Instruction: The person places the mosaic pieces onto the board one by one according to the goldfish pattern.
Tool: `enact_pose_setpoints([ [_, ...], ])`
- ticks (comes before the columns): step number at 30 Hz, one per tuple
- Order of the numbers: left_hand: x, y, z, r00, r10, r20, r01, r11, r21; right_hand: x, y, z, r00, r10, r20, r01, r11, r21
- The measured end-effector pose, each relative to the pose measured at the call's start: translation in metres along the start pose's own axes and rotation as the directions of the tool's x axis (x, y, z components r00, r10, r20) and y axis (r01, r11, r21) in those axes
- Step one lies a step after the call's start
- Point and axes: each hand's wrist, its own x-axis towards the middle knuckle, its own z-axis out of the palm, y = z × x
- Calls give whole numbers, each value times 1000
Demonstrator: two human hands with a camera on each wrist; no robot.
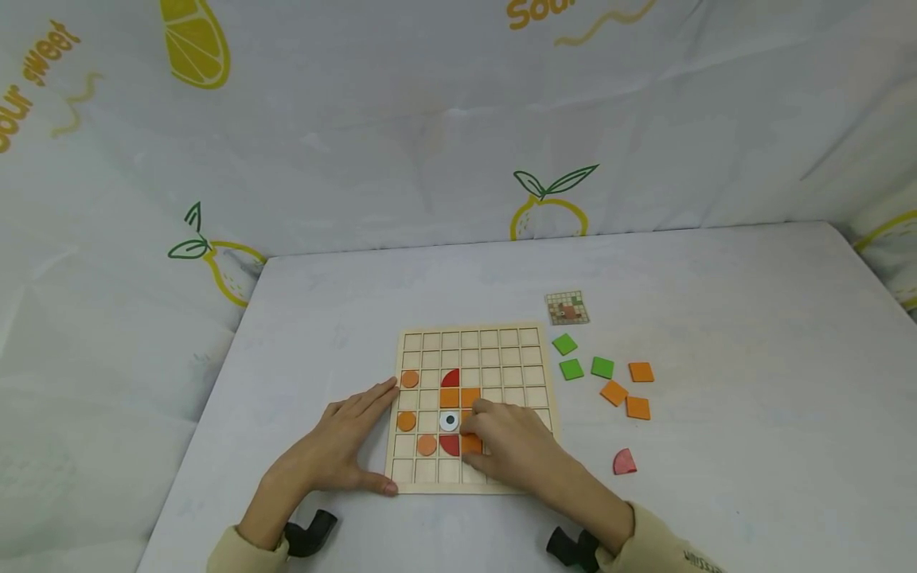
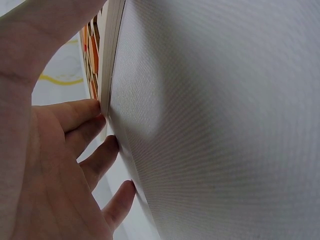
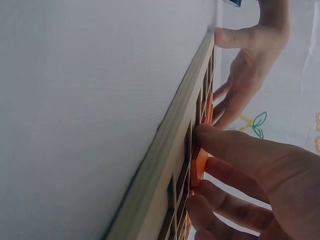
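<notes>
A wooden grid board [image 1: 510,356] lies on the table. My left hand [image 1: 335,447] touches its left edge with thumb and fingertips, the fingers extended. In the left wrist view the fingertips [image 2: 92,106] meet the board's side. Over the board's lower middle, my right hand [image 1: 517,447] pinches an orange square tile [image 1: 471,444] between thumb and fingers; the tile [image 3: 199,166] also shows in the right wrist view. Beside it on the board are a red quarter-round piece [image 1: 450,445], a white eye disc [image 1: 449,420], orange squares [image 1: 449,398] and several orange discs [image 1: 406,421].
To the board's right lie green squares [image 1: 571,369], loose orange squares [image 1: 637,407] and a red quarter-round piece [image 1: 625,461]. A small pattern card [image 1: 567,308] lies beyond the board's upper right corner. White lemon-print cloth [image 1: 401,143] hangs behind the table.
</notes>
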Motion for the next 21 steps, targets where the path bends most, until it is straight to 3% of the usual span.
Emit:
enact_pose_setpoints([
  [14,-1,-1,0,1000,9,-6,-9,1000,-1,-4,-1,-4,1000,-6,-29,5,999,-35],
  [21,-2,-1,0,1000,12,-7,-12,1000,-6,-10,7,-13,997,50,-50,-52,998,-41],
])
